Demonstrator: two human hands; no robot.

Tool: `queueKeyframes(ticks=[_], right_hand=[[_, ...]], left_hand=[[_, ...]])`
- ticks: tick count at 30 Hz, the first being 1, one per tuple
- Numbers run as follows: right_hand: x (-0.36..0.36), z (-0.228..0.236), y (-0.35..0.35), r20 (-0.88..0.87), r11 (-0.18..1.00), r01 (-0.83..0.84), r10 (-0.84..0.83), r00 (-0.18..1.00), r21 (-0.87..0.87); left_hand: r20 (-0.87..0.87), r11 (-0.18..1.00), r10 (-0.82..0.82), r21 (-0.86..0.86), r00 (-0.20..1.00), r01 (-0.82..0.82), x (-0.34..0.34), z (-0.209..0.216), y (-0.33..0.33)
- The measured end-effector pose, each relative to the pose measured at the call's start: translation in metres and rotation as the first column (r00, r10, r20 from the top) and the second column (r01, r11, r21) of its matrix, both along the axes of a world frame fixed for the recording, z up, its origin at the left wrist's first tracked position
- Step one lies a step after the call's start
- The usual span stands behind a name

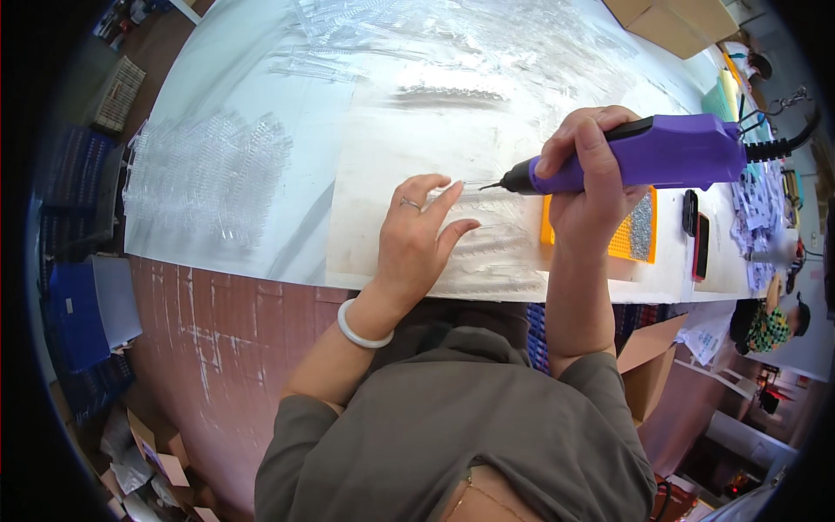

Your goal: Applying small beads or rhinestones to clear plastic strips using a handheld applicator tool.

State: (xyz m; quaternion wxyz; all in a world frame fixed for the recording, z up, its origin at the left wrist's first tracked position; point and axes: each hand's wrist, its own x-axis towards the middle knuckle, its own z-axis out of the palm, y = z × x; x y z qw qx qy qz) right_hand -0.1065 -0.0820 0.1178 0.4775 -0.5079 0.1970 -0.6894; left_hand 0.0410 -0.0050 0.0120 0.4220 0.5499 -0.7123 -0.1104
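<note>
My right hand (591, 174) is wrapped round a purple and black electric screwdriver (670, 152), held nearly level with its thin bit pointing left. The bit's tip is by the fingertips of my left hand (416, 230). Those fingers are spread, thumb apart from the index finger, and touch or hover at a thin clear plastic strip (474, 184); which of the two I cannot tell. Beneath my right wrist stands an orange tray (546, 228) holding many small silvery pieces (642, 228), probably screws, partly hidden by the forearm.
Clear plastic strips (209, 174) lie in a neat batch on the table's left, with a loose heap (348, 35) at the back. Two dark phone-like objects (696, 235) lie right of the tray. A cardboard box (670, 26) stands at the far right. Another person (770, 322) is at the right.
</note>
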Motion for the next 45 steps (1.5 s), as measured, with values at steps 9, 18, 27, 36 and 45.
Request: queueKeyframes(ticks=[9, 18, 27, 36, 45], right_hand=[[0.013, -0.006, 0.007, -0.077, 0.972, -0.068, 0.088, 0.993, 0.226], [0.007, 0.011, 0.016, -0.123, 0.946, -0.169, 0.209, 0.97, 0.275], [0.004, 0.013, 0.015, -0.109, 0.916, -0.26, 0.305, 0.946, 0.306], [0.011, -0.001, 0.019, -0.198, 0.914, -0.344, 0.386, 0.901, 0.213], [0.023, -0.002, -0.005, -0.085, 0.987, -0.156, 0.159, 0.984, 0.04]], left_hand=[[-0.242, 1.0, 0.011, 0.018, 0.97, -0.007, 0.009, 0.001, -0.01], [-0.16, 0.987, -0.112, -0.13, 0.981, 0.091, 0.004, 0.002, -0.01], [0.01, 0.973, -0.231, -0.019, 0.973, 0.231, 0.015, 0.021, -0.007], [0.035, 0.98, -0.194, 0.043, 0.98, 0.192, 0.021, 0.008, 0.003], [0.08, 0.993, -0.094, -0.062, 0.992, 0.099, 0.012, 0.004, 0.012]])
